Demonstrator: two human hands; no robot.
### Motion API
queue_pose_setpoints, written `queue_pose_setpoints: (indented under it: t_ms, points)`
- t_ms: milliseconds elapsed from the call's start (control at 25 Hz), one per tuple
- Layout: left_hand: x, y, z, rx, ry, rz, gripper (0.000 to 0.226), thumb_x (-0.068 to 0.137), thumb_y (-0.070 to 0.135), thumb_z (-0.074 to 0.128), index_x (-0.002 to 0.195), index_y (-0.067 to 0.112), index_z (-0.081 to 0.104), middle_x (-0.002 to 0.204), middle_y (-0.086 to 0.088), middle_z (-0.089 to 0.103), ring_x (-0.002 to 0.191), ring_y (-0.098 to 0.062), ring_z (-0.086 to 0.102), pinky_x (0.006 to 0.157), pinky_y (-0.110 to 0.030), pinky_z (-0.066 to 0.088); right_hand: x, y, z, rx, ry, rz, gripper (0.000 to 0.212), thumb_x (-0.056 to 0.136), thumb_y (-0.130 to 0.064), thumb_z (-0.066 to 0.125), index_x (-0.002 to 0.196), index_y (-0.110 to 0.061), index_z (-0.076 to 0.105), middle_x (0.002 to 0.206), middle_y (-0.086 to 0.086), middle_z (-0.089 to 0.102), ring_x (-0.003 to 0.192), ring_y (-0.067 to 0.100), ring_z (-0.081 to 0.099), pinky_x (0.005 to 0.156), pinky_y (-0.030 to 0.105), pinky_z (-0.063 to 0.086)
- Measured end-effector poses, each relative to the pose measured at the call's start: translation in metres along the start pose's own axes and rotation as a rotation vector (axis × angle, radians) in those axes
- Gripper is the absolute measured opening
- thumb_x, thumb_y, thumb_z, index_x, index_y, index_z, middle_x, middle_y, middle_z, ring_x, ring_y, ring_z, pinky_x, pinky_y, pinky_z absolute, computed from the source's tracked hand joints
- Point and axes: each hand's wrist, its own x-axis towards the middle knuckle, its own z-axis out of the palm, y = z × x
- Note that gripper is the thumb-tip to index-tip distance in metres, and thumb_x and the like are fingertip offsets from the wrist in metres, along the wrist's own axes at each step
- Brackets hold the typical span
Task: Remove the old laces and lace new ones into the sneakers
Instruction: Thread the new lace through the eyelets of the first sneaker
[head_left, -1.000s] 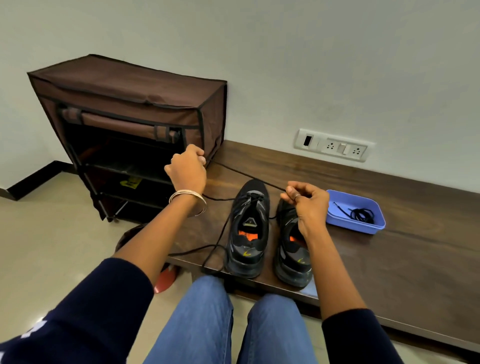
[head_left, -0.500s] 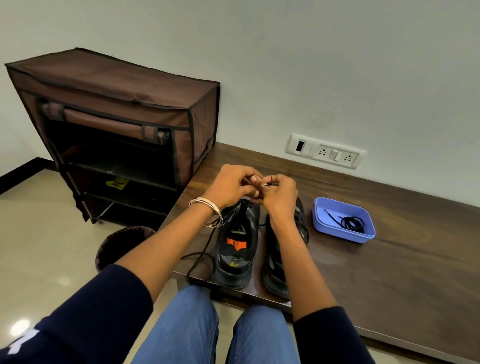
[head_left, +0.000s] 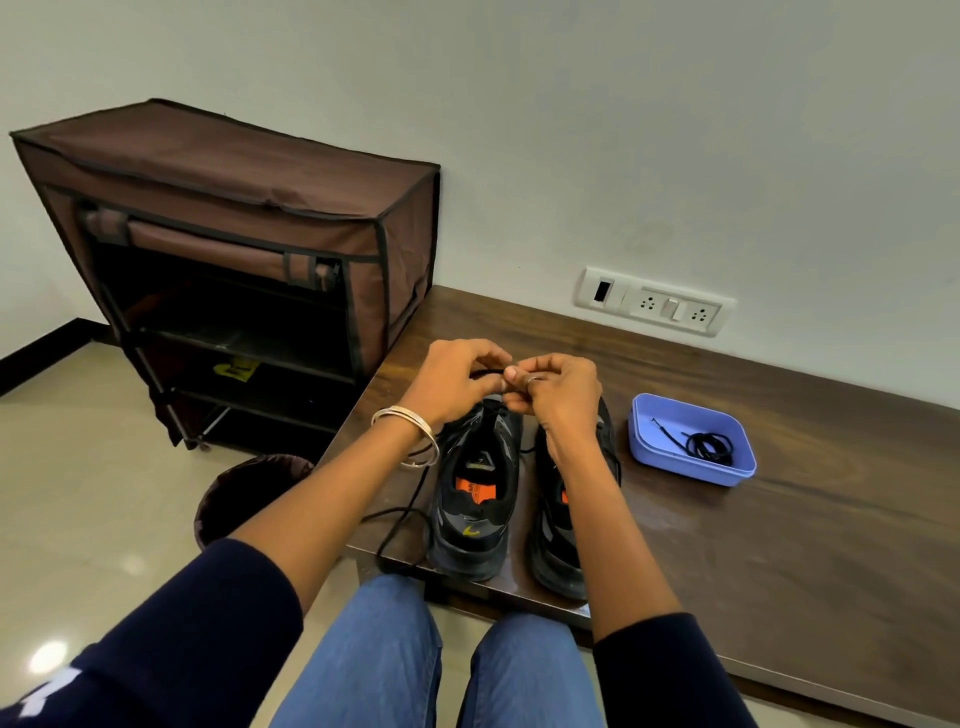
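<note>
Since half a second ago, both hands have stayed together above the toes of the sneakers, fingertips meeting. Left hand (head_left: 451, 382) and right hand (head_left: 558, 387) each pinch the black lace (head_left: 485, 372) between curled fingers. That lace runs from the left sneaker (head_left: 480, 499), and its slack loops beside that shoe to the edge of the bench (head_left: 779, 545). Right of it, close alongside, stands the right sneaker (head_left: 561, 540), partly hidden by the forearm. Farther right of the sneakers sits a blue tray (head_left: 691, 470) holding a coiled black lace (head_left: 709, 448).
</note>
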Motion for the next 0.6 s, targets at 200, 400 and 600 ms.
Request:
queue_pose_setpoints:
  t_ms: [200,400,600]
  points:
    - [0.006,0.002,0.008,-0.018,0.098,-0.122,0.006,0.082,0.019,0.072,0.084,0.016,0.077,0.073,0.007,0.069,0.075,-0.003,0.062,0.077,-0.015,0.047,0.007,0.019,0.009,-0.122,0.084,0.049,0.009,0.085,-0.01,0.071,0.077,-0.009,0.073,0.081,0.011,0.073,0.076,0.022,0.07,0.067,0.031,0.058]
    - [0.001,-0.01,0.039,0.096,0.035,-0.378,0.013,0.079,0.008,0.067,0.069,0.007,0.077,0.071,-0.003,0.071,0.077,-0.012,0.066,0.075,-0.016,0.046,-0.006,0.063,0.029,-0.902,-0.204,0.085,0.031,0.085,-0.022,0.065,0.106,-0.001,0.058,0.115,0.02,0.06,0.113,0.039,0.052,0.086,0.04,0.042]
    - [-0.011,-0.018,0.067,0.164,0.115,-0.508,0.019,0.077,0.009,0.06,0.063,0.007,0.073,0.069,-0.009,0.071,0.074,-0.023,0.067,0.066,-0.033,0.055,-0.024,0.096,0.03,-0.78,0.052,-0.048,0.032,0.092,-0.015,0.05,0.121,-0.005,0.059,0.116,0.018,0.058,0.11,0.033,0.046,0.091,0.035,0.038]
